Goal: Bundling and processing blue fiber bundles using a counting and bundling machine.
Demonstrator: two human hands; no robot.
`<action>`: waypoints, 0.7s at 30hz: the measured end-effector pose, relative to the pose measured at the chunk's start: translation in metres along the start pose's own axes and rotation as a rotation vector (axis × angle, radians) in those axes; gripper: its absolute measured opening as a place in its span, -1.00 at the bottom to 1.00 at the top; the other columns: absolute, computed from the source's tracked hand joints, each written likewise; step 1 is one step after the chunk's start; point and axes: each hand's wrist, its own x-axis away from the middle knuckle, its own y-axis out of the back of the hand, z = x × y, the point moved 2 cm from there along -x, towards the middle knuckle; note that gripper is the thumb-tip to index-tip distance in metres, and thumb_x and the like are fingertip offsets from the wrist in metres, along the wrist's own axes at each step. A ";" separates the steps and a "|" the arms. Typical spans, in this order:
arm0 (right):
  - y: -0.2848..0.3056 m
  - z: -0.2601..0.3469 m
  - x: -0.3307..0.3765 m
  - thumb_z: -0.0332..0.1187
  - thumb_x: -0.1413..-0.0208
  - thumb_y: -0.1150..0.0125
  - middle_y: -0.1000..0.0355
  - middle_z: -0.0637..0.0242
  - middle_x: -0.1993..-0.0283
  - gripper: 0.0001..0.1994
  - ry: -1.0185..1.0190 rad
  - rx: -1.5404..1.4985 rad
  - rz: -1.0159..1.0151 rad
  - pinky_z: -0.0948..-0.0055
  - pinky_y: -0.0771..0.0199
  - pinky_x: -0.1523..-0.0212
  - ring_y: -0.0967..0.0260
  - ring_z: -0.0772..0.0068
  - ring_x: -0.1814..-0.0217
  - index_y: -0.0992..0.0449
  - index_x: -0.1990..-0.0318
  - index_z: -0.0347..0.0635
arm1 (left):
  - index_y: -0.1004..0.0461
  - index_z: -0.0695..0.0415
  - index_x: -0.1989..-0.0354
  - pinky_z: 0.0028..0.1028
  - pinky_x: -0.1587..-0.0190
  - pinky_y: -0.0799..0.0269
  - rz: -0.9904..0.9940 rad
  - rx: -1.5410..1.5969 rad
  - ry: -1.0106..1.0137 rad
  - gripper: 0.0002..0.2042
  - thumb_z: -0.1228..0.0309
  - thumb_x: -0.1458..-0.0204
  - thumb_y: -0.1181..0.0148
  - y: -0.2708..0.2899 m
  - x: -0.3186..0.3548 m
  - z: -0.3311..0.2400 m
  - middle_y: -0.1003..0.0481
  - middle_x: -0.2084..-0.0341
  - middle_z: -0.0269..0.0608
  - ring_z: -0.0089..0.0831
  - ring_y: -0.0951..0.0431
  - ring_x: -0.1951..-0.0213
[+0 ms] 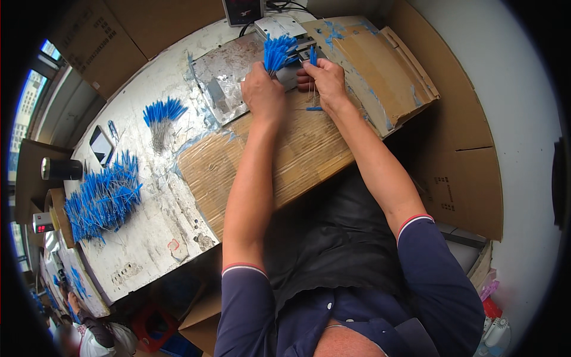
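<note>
My left hand (263,94) is closed round a bundle of thin wires with blue sleeves (278,52), their blue ends fanned out above the fist. To its right, my right hand (326,82) pinches a blue-sleeved wire (313,55) between thumb and fingers. Thin leads hang below that hand, with a short blue piece (314,109) by their lower end. Both hands are at a small bench device (279,27) beside a worn metal plate (223,68); its working part is mostly hidden behind the bundle and hands.
Cardboard (262,149) covers the bench's front edge, and a taped cardboard piece (380,65) lies at right. A small bundle (163,113) and a large pile (104,196) of blue-sleeved wires lie left, near a phone (101,146) and a dark cup (61,169). A co-worker (101,333) sits lower left.
</note>
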 end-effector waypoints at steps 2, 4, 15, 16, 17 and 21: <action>0.001 -0.002 0.002 -0.42 -0.24 -0.18 -0.53 0.21 0.35 -0.83 0.016 -0.036 -0.001 0.46 -0.64 0.43 -0.51 0.44 0.45 -0.52 0.18 -0.40 | -0.48 0.20 0.16 0.01 0.18 -0.40 0.054 -0.032 -0.010 -0.78 0.45 -0.01 -0.24 -0.001 0.000 0.000 -0.58 0.40 0.10 0.10 -0.58 0.27; 0.003 -0.003 0.003 -0.45 -0.21 -0.20 -0.52 0.23 0.38 -0.84 0.033 -0.072 -0.004 0.47 -0.63 0.47 -0.49 0.45 0.47 -0.53 0.19 -0.41 | -0.48 0.20 0.16 0.00 0.18 -0.40 0.065 -0.041 -0.006 -0.78 0.45 -0.01 -0.25 0.000 0.000 0.001 -0.58 0.40 0.10 0.11 -0.58 0.28; 0.008 -0.008 0.007 -0.54 -0.11 -0.30 -0.50 0.31 0.41 -0.91 0.110 -0.083 -0.086 0.50 -0.62 0.53 -0.48 0.54 0.50 -0.52 0.26 -0.32 | -0.51 0.18 0.20 0.00 0.17 -0.41 0.070 -0.050 -0.029 -0.79 0.50 0.06 -0.22 0.002 0.001 -0.003 -0.58 0.40 0.06 0.11 -0.57 0.28; 0.008 -0.007 0.008 -0.54 -0.11 -0.30 -0.50 0.31 0.41 -0.91 0.109 -0.084 -0.085 0.50 -0.62 0.53 -0.48 0.54 0.50 -0.52 0.26 -0.32 | -0.51 0.18 0.22 0.00 0.17 -0.41 0.031 -0.057 -0.088 -0.80 0.51 0.06 -0.21 0.003 0.002 -0.005 -0.58 0.41 0.06 0.11 -0.57 0.28; 0.008 -0.006 0.009 -0.54 -0.10 -0.30 -0.51 0.31 0.41 -0.90 0.111 -0.085 -0.084 0.52 -0.60 0.54 -0.47 0.55 0.51 -0.52 0.26 -0.32 | -0.51 0.19 0.24 0.00 0.17 -0.40 -0.008 -0.064 -0.146 -0.82 0.52 0.07 -0.19 0.003 0.003 -0.006 -0.57 0.41 0.06 0.11 -0.56 0.29; 0.009 -0.001 0.013 -0.55 -0.06 -0.29 -0.51 0.31 0.43 -0.89 0.101 -0.045 -0.053 0.58 -0.51 0.58 -0.45 0.60 0.53 -0.50 0.26 -0.30 | -0.49 0.19 0.27 -0.01 0.17 -0.41 0.036 -0.112 -0.108 -0.85 0.53 0.04 -0.17 0.000 0.002 -0.002 -0.55 0.41 0.09 0.10 -0.56 0.28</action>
